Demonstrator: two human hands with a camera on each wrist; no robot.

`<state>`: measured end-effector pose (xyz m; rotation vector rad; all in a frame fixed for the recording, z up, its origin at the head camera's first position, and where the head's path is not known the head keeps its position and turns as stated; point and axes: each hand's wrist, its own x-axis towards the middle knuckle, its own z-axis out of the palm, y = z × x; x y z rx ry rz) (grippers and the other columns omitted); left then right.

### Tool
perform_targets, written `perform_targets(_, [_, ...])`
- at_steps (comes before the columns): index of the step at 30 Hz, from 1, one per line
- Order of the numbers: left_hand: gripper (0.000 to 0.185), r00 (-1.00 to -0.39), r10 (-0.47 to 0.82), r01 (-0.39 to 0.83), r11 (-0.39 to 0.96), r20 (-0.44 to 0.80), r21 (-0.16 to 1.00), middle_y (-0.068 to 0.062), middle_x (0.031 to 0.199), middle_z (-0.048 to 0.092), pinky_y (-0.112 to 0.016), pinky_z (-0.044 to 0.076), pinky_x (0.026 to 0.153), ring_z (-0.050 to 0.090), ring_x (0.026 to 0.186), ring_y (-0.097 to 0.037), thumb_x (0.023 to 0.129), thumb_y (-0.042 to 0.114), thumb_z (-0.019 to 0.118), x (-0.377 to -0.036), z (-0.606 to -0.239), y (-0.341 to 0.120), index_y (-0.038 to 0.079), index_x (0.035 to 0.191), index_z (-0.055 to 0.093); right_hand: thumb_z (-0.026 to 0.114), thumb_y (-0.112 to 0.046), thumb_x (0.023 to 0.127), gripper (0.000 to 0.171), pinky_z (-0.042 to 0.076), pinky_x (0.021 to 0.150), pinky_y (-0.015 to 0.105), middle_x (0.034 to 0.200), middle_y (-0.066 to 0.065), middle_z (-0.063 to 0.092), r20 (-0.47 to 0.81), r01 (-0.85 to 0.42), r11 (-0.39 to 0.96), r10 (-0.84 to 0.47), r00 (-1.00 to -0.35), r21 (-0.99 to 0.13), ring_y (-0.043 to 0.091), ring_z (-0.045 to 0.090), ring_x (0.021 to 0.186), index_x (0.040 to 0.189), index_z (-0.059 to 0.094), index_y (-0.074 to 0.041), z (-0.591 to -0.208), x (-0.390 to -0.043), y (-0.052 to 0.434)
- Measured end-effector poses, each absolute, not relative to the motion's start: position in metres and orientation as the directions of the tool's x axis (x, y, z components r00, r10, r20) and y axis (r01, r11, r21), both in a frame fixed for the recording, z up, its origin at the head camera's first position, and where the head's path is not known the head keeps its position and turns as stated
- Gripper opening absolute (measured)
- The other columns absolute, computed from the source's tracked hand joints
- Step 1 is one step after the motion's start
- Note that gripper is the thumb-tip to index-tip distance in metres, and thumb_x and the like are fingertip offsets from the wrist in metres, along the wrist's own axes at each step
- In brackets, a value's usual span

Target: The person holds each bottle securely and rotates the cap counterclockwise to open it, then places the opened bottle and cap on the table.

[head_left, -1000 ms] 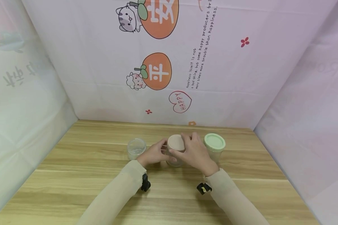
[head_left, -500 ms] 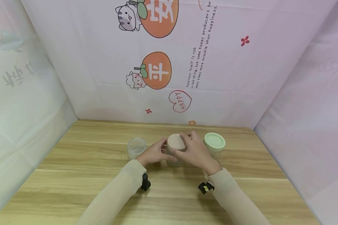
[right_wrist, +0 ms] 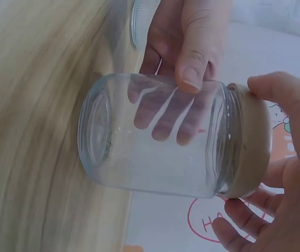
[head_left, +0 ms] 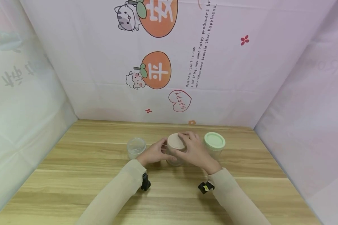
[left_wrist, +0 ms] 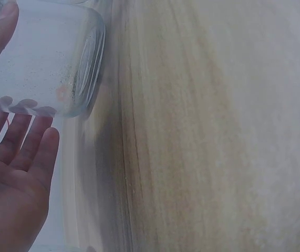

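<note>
A clear glass jar (right_wrist: pixel 155 163) with a beige lid (head_left: pixel 175 141) stands on the wooden table, between both hands. My left hand (head_left: pixel 153 153) holds the jar's glass body from the left, thumb on the near side and fingers behind; in the left wrist view the fingers show below the glass (left_wrist: pixel 44 47). My right hand (head_left: pixel 195 153) grips the lid's rim, with thumb and fingers spread on opposite sides of it in the right wrist view. The lid sits on the jar's mouth, and the glass looks see-through with nothing large inside.
Left of the hands stands a lidless glass jar (head_left: pixel 136 148). A jar with a green lid (head_left: pixel 214 140) stands close behind the right hand. A printed cloth wall (head_left: pixel 219 106) rises at the table's (head_left: pixel 101 187) back edge.
The right wrist has shifted slightly to the right, and the right fingers have moved a little around the lid. The left hand and the jars stay in place.
</note>
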<state>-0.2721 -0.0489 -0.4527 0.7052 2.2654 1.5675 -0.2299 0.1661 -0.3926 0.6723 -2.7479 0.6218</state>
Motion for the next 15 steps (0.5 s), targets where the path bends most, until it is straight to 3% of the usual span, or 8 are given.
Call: perform_targets(15, [0.09,-0.829,0.558,0.206,0.26,0.027,0.943,0.002,0.143,0.049,-0.038,0.048,0.102,0.052,0.128,-0.02,0.08,0.037,0.086,-0.275,-0.4571,-0.0503,0.019,0.152,0.036,0.073,-0.058,0.086,0.083,0.053,0.086,0.047,0.147,0.014,0.048,0.368,-0.524,0.745,-0.389,-0.844,-0.414,0.034,0.041,0.126,0.148,0.049,-0.01,-0.3988,-0.2349,0.1601])
